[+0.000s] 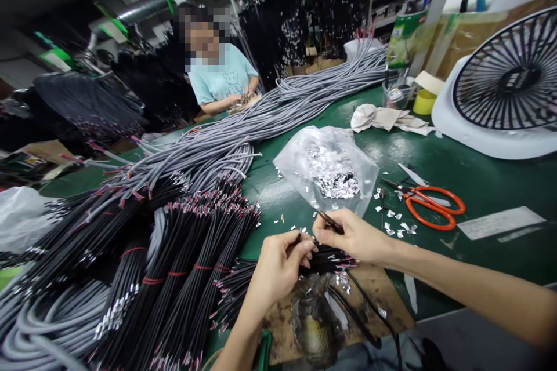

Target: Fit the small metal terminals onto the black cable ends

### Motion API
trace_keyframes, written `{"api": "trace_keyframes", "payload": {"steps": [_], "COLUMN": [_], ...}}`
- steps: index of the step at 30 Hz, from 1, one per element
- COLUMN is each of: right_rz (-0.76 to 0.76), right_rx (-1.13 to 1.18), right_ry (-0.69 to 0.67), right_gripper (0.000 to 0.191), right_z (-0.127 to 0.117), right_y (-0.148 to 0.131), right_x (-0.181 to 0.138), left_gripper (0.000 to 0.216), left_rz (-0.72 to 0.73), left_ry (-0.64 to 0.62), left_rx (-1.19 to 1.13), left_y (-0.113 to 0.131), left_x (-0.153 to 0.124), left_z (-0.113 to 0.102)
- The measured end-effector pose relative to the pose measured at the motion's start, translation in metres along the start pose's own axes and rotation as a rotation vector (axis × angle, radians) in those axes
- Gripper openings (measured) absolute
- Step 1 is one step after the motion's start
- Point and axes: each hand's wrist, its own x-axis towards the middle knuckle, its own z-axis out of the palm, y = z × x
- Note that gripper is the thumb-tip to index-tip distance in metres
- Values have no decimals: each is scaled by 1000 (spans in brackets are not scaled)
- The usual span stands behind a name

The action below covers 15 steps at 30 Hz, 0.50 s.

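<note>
My right hand (354, 237) is closed around a pair of dark tweezers (329, 221). Close beside it, my left hand (278, 264) pinches a thin black cable (301, 236), whose end is mostly hidden by the fingertips. Below both hands, more black cables with stripped pinkish ends (337, 258) lie over a worn brown board (391, 304). Just beyond the hands, a clear plastic bag (296, 148) holds a heap of small silvery pieces (337, 182). Several loose silvery pieces (404, 227) are scattered on the green table right of the bag.
Bundles of black cables (174, 290) tied with red bands fill the left side. Long grey cables (270, 113) run across the back. Orange-handled scissors (435, 206), a paper strip (500, 222) and a white fan (456, 122) are on the right. A co-worker (224, 78) sits opposite.
</note>
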Motion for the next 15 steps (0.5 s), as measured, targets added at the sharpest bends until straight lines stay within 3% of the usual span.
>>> {"api": "trace_keyframes", "payload": {"steps": [3,5,9,15], "right_rz": [14,-3,-36,63], "right_rx": [18,-111,-300,-291], "right_ry": [-45,68,355,604], "right_gripper": [21,8,11,21], "right_z": [2,6,9,-21], "right_y": [0,0,1,12], "right_x": [1,-1,0,13], "left_gripper": [23,21,23,27], "left_rz": [-24,-33,-7,-49], "left_ry": [-18,13,114,197], "left_rx": [-49,-43,1,-80], "left_y": [-1,-3,-7,-7], "left_x": [2,3,3,1], "left_z": [1,2,5,1]}}
